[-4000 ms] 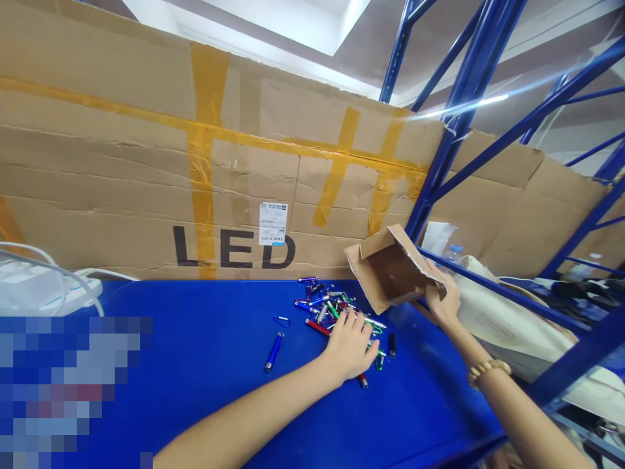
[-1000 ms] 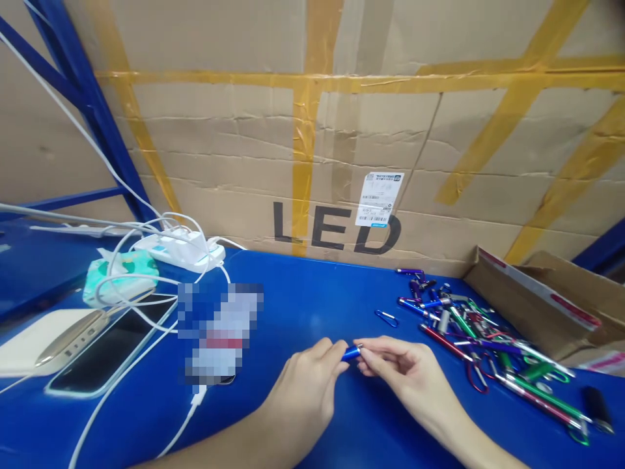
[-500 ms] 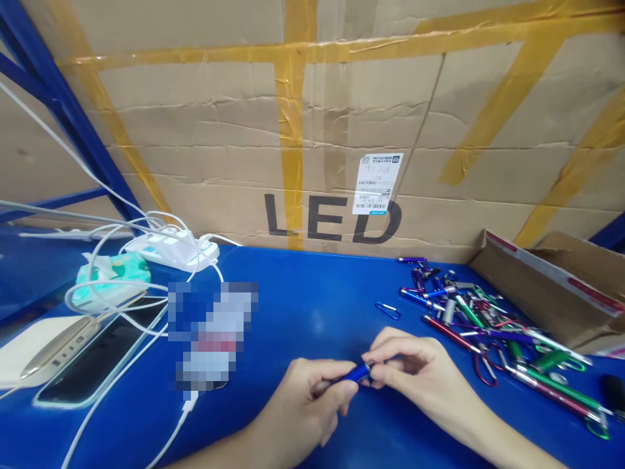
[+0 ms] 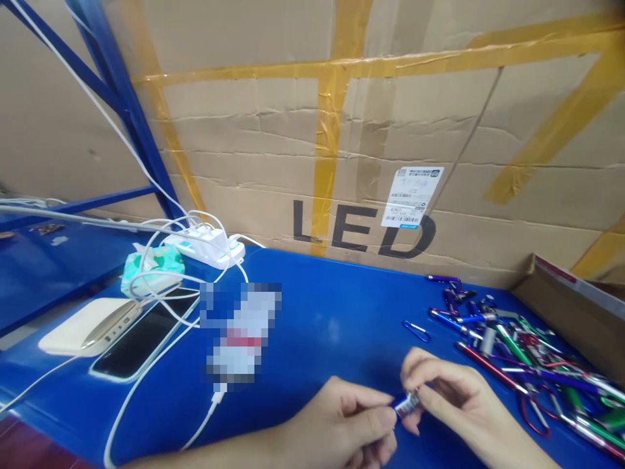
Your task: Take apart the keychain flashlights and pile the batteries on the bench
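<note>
My left hand (image 4: 349,426) and my right hand (image 4: 449,397) meet low in the head view over the blue shelf top (image 4: 317,326). Both pinch one small blue keychain flashlight (image 4: 405,405); the left fingers close on its blue body and the right fingertips grip its silver end. To the right lies a pile of coloured keychain flashlights and clips (image 4: 527,358). A single blue carabiner clip (image 4: 416,330) lies apart, just beyond my right hand.
A big taped cardboard box marked LED (image 4: 361,163) walls off the back. A small open cardboard box (image 4: 571,312) sits at the right edge. On the left are a phone (image 4: 141,335), a power bank (image 4: 85,324), a tissue pack (image 4: 151,270), a power strip (image 4: 208,247) and white cables.
Four seconds ago my right hand held the small box tilted beside the pile. Since then both hands took the blue flashlight, and it has come closer to me and to the right.
</note>
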The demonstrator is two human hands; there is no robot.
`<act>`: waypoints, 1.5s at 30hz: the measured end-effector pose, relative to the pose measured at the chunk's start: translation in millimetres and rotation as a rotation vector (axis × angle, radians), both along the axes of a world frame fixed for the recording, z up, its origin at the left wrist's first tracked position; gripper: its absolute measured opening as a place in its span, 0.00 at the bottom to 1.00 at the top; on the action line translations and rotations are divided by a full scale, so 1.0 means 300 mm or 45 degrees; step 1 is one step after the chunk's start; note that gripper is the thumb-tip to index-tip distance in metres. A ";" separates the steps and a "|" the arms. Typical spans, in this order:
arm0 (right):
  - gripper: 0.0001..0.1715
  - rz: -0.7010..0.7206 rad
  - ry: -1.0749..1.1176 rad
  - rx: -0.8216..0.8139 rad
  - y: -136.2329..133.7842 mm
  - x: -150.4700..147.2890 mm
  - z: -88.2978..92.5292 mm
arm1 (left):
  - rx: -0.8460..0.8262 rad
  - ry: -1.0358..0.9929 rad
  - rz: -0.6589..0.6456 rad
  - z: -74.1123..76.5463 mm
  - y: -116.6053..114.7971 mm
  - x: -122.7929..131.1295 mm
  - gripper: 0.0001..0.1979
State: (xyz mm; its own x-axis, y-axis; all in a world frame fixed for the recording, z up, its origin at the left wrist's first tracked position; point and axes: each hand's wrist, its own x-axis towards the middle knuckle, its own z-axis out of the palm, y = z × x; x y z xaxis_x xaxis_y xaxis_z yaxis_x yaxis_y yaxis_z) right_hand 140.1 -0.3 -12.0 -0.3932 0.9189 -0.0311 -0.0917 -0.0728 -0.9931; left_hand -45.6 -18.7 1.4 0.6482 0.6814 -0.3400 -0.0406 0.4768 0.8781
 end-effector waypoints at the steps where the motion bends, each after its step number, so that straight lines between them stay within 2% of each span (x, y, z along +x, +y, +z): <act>1: 0.18 -0.049 -0.049 -0.030 0.000 -0.004 0.008 | 0.094 0.071 0.073 -0.004 0.000 0.003 0.15; 3: 0.24 -0.138 -0.148 -0.070 -0.001 -0.011 0.017 | 0.244 0.208 0.213 -0.015 0.000 0.008 0.14; 5: 0.26 -0.192 -0.215 -0.112 0.000 -0.018 0.017 | 0.369 0.310 0.300 -0.029 0.000 0.009 0.13; 8: 0.22 -0.178 -0.294 -0.140 0.002 -0.025 0.004 | 0.486 0.387 0.334 -0.051 -0.001 0.009 0.12; 12: 0.20 -0.126 -0.378 -0.129 0.013 -0.022 -0.016 | 0.517 0.470 0.355 -0.075 0.006 0.012 0.12; 15: 0.21 -0.165 -0.476 -0.016 0.030 -0.006 -0.034 | 0.475 0.517 0.406 -0.081 0.017 0.013 0.13; 21: 0.17 -0.181 -0.818 0.482 0.051 0.031 -0.064 | 0.377 0.421 0.439 -0.089 0.031 0.010 0.16; 26: 0.08 0.012 -0.979 0.518 0.056 0.042 -0.052 | 0.370 0.389 0.435 -0.088 0.028 0.013 0.14; 30: 0.07 0.028 -0.997 0.560 0.060 0.043 -0.048 | 0.370 0.397 0.442 -0.081 0.027 0.013 0.12; 40: 0.13 -0.119 -0.879 0.602 0.050 0.040 -0.071 | 0.381 0.393 0.530 -0.064 0.023 0.016 0.10; 42: 0.14 -0.135 -0.810 0.573 0.037 0.027 -0.057 | 0.438 0.365 0.542 -0.057 0.023 0.014 0.08; 45: 0.14 -0.071 -0.719 0.419 0.009 0.001 -0.035 | 0.554 0.404 0.589 -0.053 0.024 0.014 0.07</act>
